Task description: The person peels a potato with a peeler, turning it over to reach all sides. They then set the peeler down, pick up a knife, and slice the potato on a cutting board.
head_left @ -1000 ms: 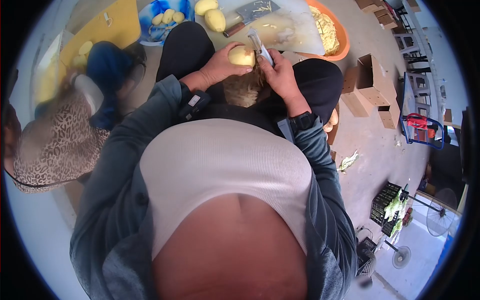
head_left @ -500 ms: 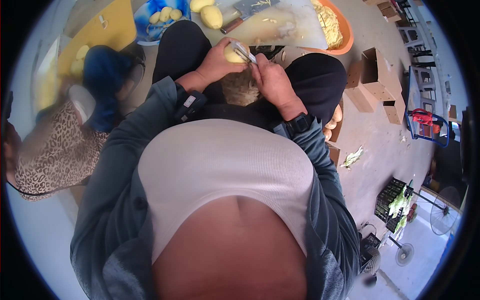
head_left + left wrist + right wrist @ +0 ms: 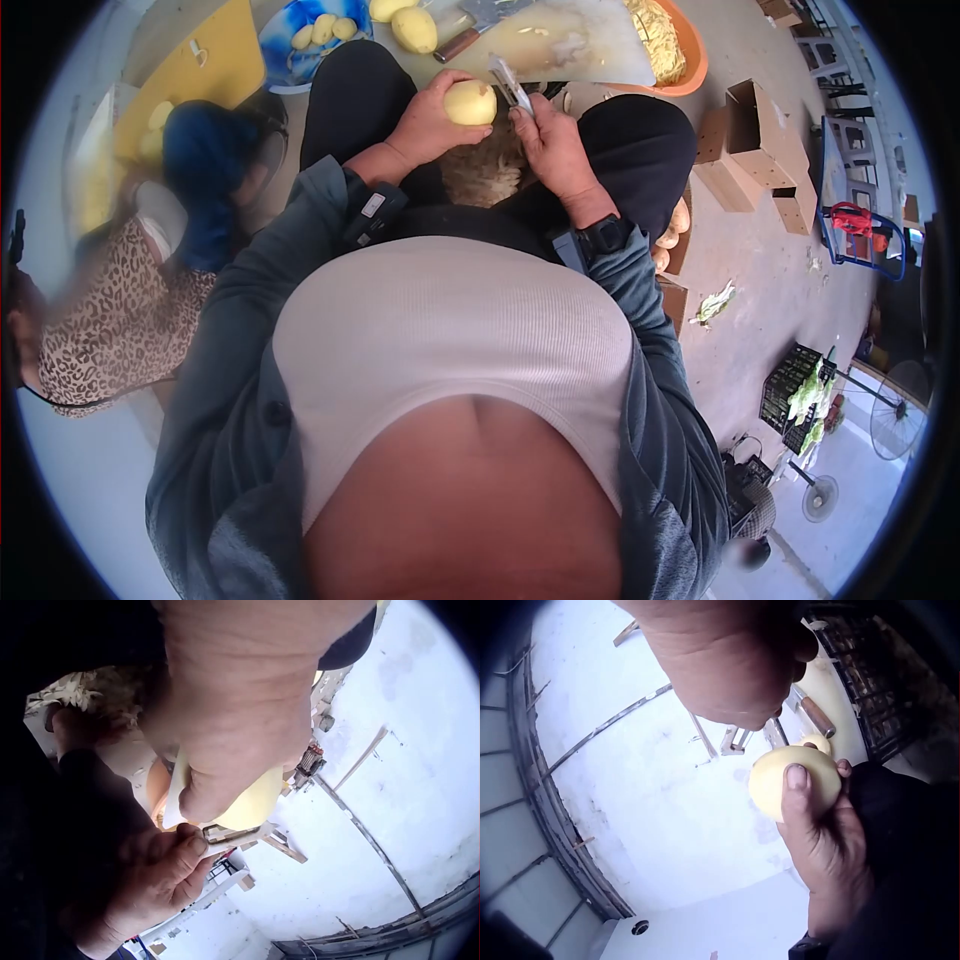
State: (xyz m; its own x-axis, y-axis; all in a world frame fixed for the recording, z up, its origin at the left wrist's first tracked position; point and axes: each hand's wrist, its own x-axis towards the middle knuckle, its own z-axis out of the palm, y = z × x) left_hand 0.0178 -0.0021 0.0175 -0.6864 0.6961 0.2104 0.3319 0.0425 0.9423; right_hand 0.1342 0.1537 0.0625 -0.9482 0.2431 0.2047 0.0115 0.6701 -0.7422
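Observation:
My left hand (image 3: 425, 125) grips a peeled, pale yellow potato (image 3: 470, 103), with a small brownish patch near its top. In the right wrist view the left thumb (image 3: 798, 780) lies across the potato's face. My right hand (image 3: 557, 150) holds a vegetable peeler (image 3: 510, 84) with a light handle, its head pointing up and away. The peeler stands just right of the potato, apart from it in the head view. Beneath both hands, between the knees, lies a heap of peelings (image 3: 480, 172).
Ahead is a cutting board (image 3: 570, 45) with a wood-handled cleaver (image 3: 458, 45). Peeled potatoes (image 3: 413, 30) lie beside it. An orange basin (image 3: 692, 72) holds pale shreds; a blue-and-white basin (image 3: 272, 50) holds potatoes. Cardboard boxes (image 3: 725, 155) stand right; another person (image 3: 120, 300) sits left.
Half a second ago the peeler lay against the potato; now it is drawn off to the right. The potato shows more of its face, still in my left hand.

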